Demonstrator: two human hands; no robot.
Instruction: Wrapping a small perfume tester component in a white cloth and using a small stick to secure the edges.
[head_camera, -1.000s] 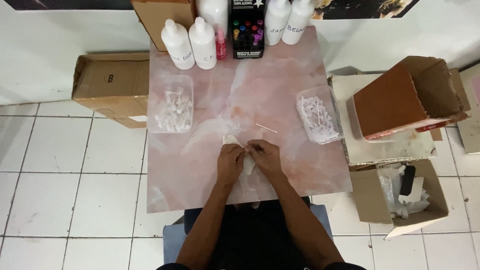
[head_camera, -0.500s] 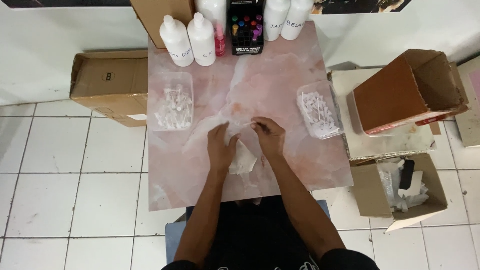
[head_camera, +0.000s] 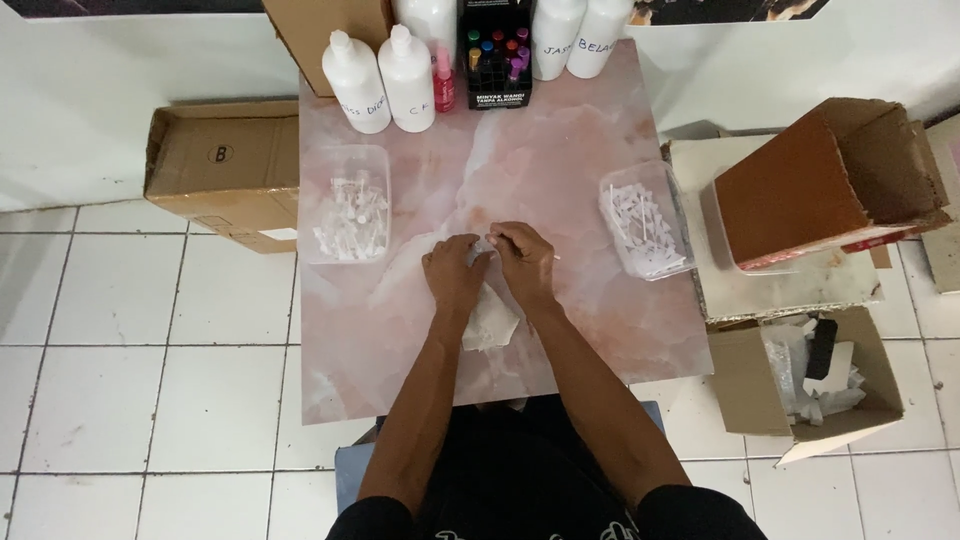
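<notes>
Pinching: a small clear piece (head_camera: 487, 247) is held between both hands mid-bench (head_camera: 560, 150).
Left hand (head_camera: 452, 277): fingers closed on it.
Right hand (head_camera: 524, 260): fingers closed on it, over the plastic bag (head_camera: 492, 320).

White tiled floor (head_camera: 120, 380) and white wall (head_camera: 130, 50) surround a pink marbled table (head_camera: 560, 150); cardboard boxes (head_camera: 225, 165) flank it.

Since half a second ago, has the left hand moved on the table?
Yes. The left hand has shifted right and slightly up the pink table, closing against the right hand; the left clear tub stays put.
</notes>
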